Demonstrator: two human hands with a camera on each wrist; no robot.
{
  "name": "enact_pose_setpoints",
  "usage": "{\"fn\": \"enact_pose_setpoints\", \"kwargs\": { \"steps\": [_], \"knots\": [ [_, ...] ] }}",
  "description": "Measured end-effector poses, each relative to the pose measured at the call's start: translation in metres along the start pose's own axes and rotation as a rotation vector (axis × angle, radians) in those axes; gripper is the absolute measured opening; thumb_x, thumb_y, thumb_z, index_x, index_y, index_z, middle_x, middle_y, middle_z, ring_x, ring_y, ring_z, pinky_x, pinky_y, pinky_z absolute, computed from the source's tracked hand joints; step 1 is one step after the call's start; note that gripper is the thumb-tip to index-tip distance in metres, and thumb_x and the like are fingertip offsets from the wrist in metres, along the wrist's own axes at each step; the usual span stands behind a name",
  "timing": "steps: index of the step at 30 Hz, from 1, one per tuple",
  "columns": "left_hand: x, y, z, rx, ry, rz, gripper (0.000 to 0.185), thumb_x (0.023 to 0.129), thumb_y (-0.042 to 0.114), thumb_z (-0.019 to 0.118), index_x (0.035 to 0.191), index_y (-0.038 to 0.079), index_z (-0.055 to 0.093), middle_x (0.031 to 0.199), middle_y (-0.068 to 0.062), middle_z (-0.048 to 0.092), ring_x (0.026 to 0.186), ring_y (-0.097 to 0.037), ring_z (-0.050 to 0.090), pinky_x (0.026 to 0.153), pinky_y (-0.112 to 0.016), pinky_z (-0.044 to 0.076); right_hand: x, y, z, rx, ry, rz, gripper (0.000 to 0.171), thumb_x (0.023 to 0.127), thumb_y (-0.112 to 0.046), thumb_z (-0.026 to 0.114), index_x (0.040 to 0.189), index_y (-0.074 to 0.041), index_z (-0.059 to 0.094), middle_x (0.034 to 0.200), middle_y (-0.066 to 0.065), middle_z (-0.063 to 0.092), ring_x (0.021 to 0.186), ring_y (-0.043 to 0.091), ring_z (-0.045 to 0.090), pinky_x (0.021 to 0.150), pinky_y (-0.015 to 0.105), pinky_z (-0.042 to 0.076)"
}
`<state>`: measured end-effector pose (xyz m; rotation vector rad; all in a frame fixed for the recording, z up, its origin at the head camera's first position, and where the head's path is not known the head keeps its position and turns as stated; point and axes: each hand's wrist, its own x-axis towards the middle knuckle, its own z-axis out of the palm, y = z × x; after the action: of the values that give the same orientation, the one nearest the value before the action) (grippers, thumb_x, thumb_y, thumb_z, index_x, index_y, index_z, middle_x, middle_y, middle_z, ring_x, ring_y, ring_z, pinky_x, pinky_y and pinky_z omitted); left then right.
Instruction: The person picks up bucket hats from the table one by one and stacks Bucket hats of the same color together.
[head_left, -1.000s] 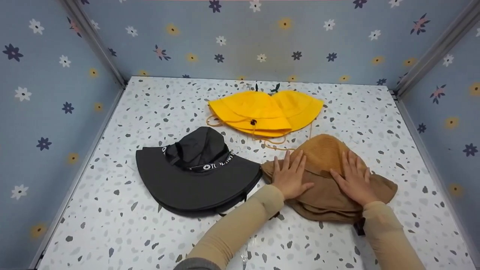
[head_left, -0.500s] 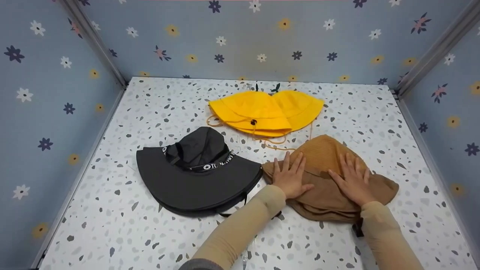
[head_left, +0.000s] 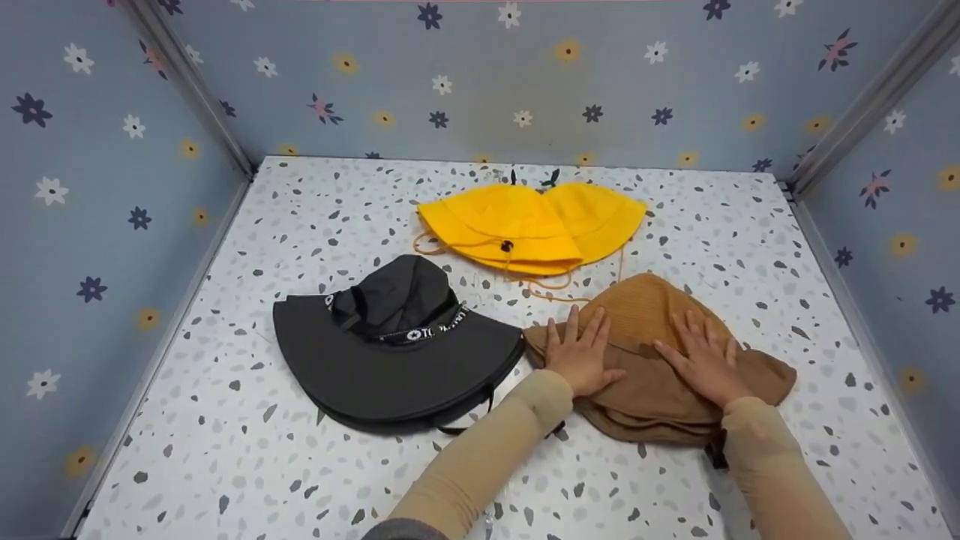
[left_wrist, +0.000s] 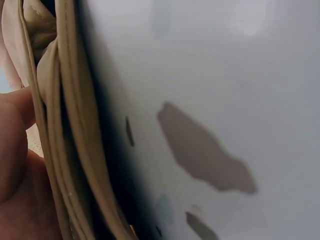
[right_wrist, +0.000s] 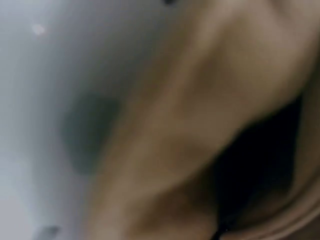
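Note:
A brown hat (head_left: 637, 375) with a tan ribbed crown lies flattened on the speckled table at the right. On the left part of its brim rests my left hand (head_left: 583, 358), fingers spread and straight. My right hand (head_left: 706, 365) lies flat across the crown and brim farther right, its fingers extended. The left wrist view shows layered folds of the brown hat (left_wrist: 75, 115) close up, with part of my left hand (left_wrist: 20, 160) beside them. Brown cloth of the hat (right_wrist: 200, 100) fills much of the blurred right wrist view.
A black wide-brimmed hat (head_left: 390, 375) with a lettered band lies left of the brown one, their brims meeting. Behind them is a folded yellow hat (head_left: 517, 221) with a cord and small green leaves. Flower-patterned walls (head_left: 480, 82) enclose the white speckled table (head_left: 300, 480).
My right hand has slid very slightly down and left on the brown hat. The left hand stays where it was, and the hats keep their places.

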<state>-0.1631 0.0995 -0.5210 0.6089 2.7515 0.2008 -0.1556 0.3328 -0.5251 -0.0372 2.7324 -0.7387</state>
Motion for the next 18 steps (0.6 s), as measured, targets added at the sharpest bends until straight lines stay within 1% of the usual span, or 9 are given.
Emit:
{"fn": "enact_pose_setpoints", "kwargs": {
  "steps": [4,6,8,11,13,16,18],
  "knots": [
    [-0.001,-0.002,-0.002,-0.041,-0.006,0.0,0.087,0.095,0.067,0.046,0.161,0.026,0.006,0.168,0.011,-0.001,0.155,-0.028,-0.004,0.123,-0.06,0.008,0.002,-0.001,-0.004,-0.003,-0.035,0.007,0.091,0.099,-0.066,0.038,0.16,-0.007,0.006,0.164,0.024,-0.007,0.148,0.049,-0.016,0.11,0.07,-0.021],
    [-0.001,-0.003,-0.005,-0.088,-0.017,0.009,0.087,0.095,0.063,0.05,0.161,0.026,0.008,0.168,0.01,-0.001,0.155,-0.028,-0.004,0.122,-0.06,0.008,0.002,-0.002,-0.006,-0.012,-0.049,0.009,0.092,0.098,-0.066,0.039,0.16,-0.006,0.007,0.164,0.025,-0.006,0.148,0.049,-0.014,0.11,0.071,-0.019],
    [-0.001,-0.005,-0.009,-0.155,-0.022,0.02,0.086,0.095,0.06,0.055,0.161,0.026,0.011,0.168,0.01,0.001,0.155,-0.028,-0.002,0.122,-0.061,0.008,0.003,-0.003,-0.008,-0.023,-0.057,0.009,0.092,0.098,-0.066,0.04,0.159,-0.005,0.008,0.164,0.027,-0.004,0.148,0.051,-0.012,0.111,0.071,-0.017],
    [-0.001,-0.011,-0.018,-0.321,-0.026,0.036,0.082,0.095,0.053,0.059,0.16,0.024,0.019,0.168,0.01,0.005,0.155,-0.027,0.001,0.123,-0.06,0.005,0.003,-0.005,-0.014,-0.051,-0.063,0.007,0.093,0.098,-0.066,0.04,0.159,-0.003,0.011,0.163,0.028,-0.001,0.147,0.053,-0.008,0.112,0.072,-0.012],
    [-0.001,-0.017,-0.025,-0.461,-0.021,0.043,0.077,0.096,0.049,0.059,0.159,0.022,0.024,0.167,0.009,0.011,0.155,-0.027,0.006,0.123,-0.059,0.006,0.004,-0.007,-0.016,-0.066,-0.058,0.006,0.093,0.097,-0.066,0.041,0.158,-0.001,0.013,0.163,0.029,0.002,0.147,0.054,-0.004,0.112,0.072,-0.008],
    [-0.002,-0.028,-0.035,-0.718,0.005,0.031,0.068,0.098,0.042,0.058,0.156,0.014,0.033,0.163,0.0,0.028,0.152,-0.026,0.024,0.124,-0.05,0.017,0.004,-0.01,-0.02,-0.074,-0.048,-0.007,0.093,0.097,-0.065,0.044,0.157,0.002,0.017,0.162,0.031,0.007,0.147,0.054,0.002,0.113,0.072,-0.002],
    [-0.001,-0.037,-0.042,-0.844,0.045,0.005,0.064,0.099,0.038,0.058,0.153,0.01,0.037,0.159,-0.006,0.037,0.147,-0.026,0.033,0.122,-0.043,0.027,0.004,-0.012,-0.024,-0.062,-0.043,-0.02,0.094,0.097,-0.064,0.047,0.156,0.003,0.018,0.161,0.032,0.01,0.146,0.055,0.005,0.114,0.072,0.002]
  ]
}}
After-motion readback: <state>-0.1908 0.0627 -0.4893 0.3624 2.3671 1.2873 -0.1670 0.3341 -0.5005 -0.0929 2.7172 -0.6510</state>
